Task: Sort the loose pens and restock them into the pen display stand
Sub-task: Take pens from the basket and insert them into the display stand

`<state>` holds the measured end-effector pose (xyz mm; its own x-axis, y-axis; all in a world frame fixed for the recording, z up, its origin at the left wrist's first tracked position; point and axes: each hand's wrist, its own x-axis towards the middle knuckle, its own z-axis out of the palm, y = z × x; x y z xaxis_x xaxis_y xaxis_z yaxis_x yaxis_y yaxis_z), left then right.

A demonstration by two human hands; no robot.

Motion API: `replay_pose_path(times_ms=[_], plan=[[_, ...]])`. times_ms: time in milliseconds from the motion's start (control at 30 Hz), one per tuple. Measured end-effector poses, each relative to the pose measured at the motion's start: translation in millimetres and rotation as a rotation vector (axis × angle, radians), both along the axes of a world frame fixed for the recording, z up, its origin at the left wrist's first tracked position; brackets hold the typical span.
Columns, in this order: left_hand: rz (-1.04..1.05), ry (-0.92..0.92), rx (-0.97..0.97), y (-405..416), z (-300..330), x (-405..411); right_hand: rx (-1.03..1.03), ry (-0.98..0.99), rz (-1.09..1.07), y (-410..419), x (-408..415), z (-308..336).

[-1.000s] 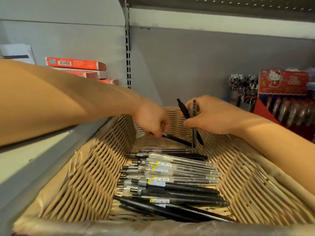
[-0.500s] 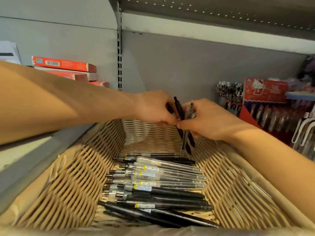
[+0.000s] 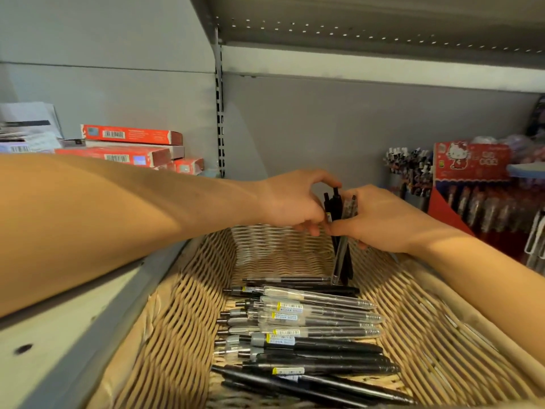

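Observation:
A wicker basket (image 3: 182,314) on the shelf holds several loose pens (image 3: 300,332), black and clear, lying crosswise in a row. Above the basket's far end my right hand (image 3: 380,219) grips a small bunch of upright pens (image 3: 339,231), black and clear, tips pointing down into the basket. My left hand (image 3: 290,199) meets it from the left, its fingers curled and pinching the same bunch near its top.
Red boxes (image 3: 129,143) are stacked on the shelf at the left. At the right stand a red cartoon-cat pen display (image 3: 472,166) and a cup of pens (image 3: 407,169). A grey shelf board (image 3: 354,31) hangs overhead.
My left hand lifted a black pen from the basket floor and brought it up to the bunch in my right hand. Both hands rose slightly and now touch.

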<state>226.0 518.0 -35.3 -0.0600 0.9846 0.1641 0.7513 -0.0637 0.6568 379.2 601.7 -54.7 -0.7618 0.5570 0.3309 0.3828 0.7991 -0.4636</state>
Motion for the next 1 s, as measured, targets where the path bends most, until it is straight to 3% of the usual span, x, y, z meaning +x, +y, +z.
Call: replay_pose_path(times_ms=[100, 233, 333, 433, 600, 833, 1000], plan=[[0.018, 0.133, -0.041, 4.5, -2.2, -1.8, 0.020, -0.052, 0.004, -1.6, -0.6, -1.6], [-0.022, 0.740, -0.307, 2.6, -12.3, -8.2, 0.036, -0.072, 0.025, -5.9, -1.3, 0.9], [-0.101, 0.827, -0.696, -0.1, -20.9, -12.8, 0.083, -0.088, 0.022, -4.8, -3.7, 6.2], [-0.120, 0.945, -0.831, 1.9, -23.8, -18.0, 0.080, -0.129, 0.060, -6.3, -5.5, 4.3], [-0.099, 0.989, -0.816, 3.1, -23.6, -19.6, 0.124, -0.150, 0.114, -5.0, -8.6, 4.4], [-0.096, 0.978, -0.537, 0.7, -16.9, -2.5, 0.082, -0.140, 0.201, 2.3, -8.7, -3.2], [0.040, 0.752, -0.280, 5.9, -10.0, -6.0, 0.036, -0.096, 0.236, 7.2, -7.7, -4.3]])
